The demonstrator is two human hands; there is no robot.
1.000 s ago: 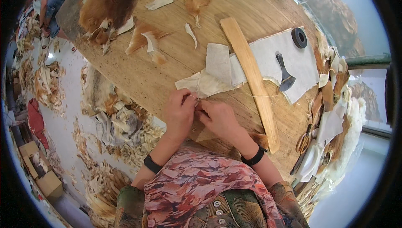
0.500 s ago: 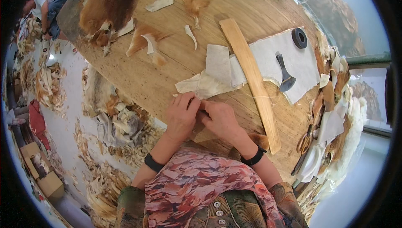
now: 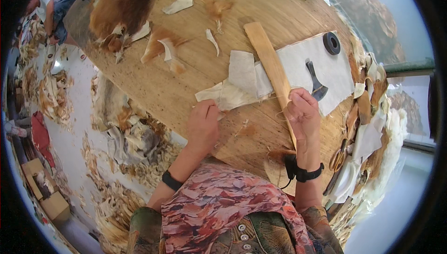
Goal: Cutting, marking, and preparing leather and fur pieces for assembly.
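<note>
My left hand (image 3: 203, 126) is closed on the near edge of a pale hide strip (image 3: 222, 96) lying on the wooden table. To the right my right hand (image 3: 303, 113) is raised with fingers pinched together, in front of a flat wooden stick (image 3: 270, 58). A thin pale thread shows faintly between the strip and these fingers; a needle, if any, is too small to make out. Beside the stick a white hide piece (image 3: 298, 51) carries a dark fan-shaped blade (image 3: 316, 82) and a black ring-shaped roll (image 3: 331, 43).
A brown fur (image 3: 118, 7) and several hide scraps (image 3: 179, 3) lie at the table's far left. Scissors (image 3: 339, 155) and stacked hides (image 3: 370, 137) line the right edge. Another person (image 3: 57, 9) bends over at far left, above a floor strewn with scraps.
My right hand has moved away from my left hand, to the right and slightly up, turning over as it rises. My left hand stays at the strip's edge.
</note>
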